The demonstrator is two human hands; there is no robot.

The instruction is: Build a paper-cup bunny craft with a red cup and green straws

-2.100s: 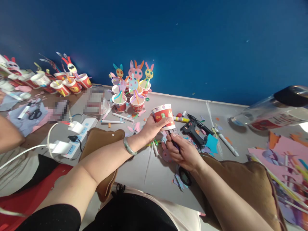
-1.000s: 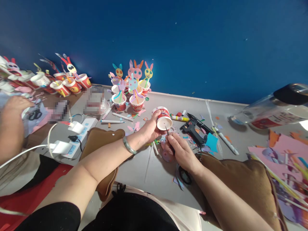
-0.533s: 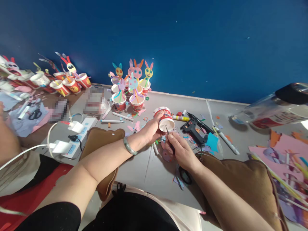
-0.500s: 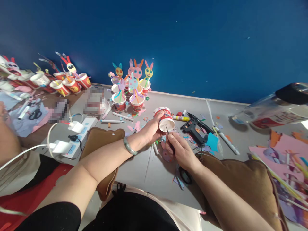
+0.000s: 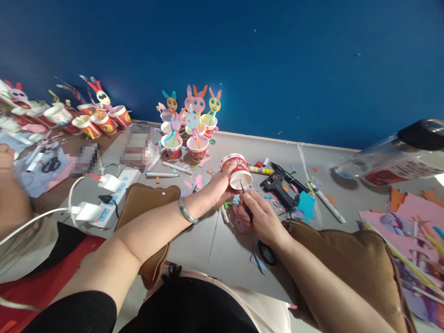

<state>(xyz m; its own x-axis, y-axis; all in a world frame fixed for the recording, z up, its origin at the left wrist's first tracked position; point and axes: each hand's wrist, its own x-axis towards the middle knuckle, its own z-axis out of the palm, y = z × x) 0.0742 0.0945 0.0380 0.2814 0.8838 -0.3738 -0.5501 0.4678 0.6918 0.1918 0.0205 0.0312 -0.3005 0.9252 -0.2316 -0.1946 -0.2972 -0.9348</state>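
My left hand (image 5: 224, 185) is wrapped round a red and white paper cup (image 5: 238, 163), thumb on its printed side. The cup is tilted so that its pale round end (image 5: 240, 179), apparently the base, faces me. In my right hand (image 5: 261, 216) is a thin dark pointed tool (image 5: 242, 187), gripped between thumb and fingers. Its tip is at the cup's pale end; I cannot tell how far it goes in. Most of the handle is hidden by my fingers. Below my right wrist lies a dark ring-shaped handle (image 5: 267, 252), partly covered.
Paper cups with rabbit figures (image 5: 197, 148) stand near the blue wall. A black glue gun (image 5: 282, 187), markers (image 5: 161, 175) and paper scraps lie about. Brown cushions (image 5: 333, 259) flank my arms. A power strip (image 5: 118, 196), a large bottle (image 5: 391, 159) and another person's arm (image 5: 12, 194) are at the sides.
The pointed tool and my right fingers have shifted very slightly; the cup stays almost in place in my left hand. At the far left, the other person's hand has moved a little.
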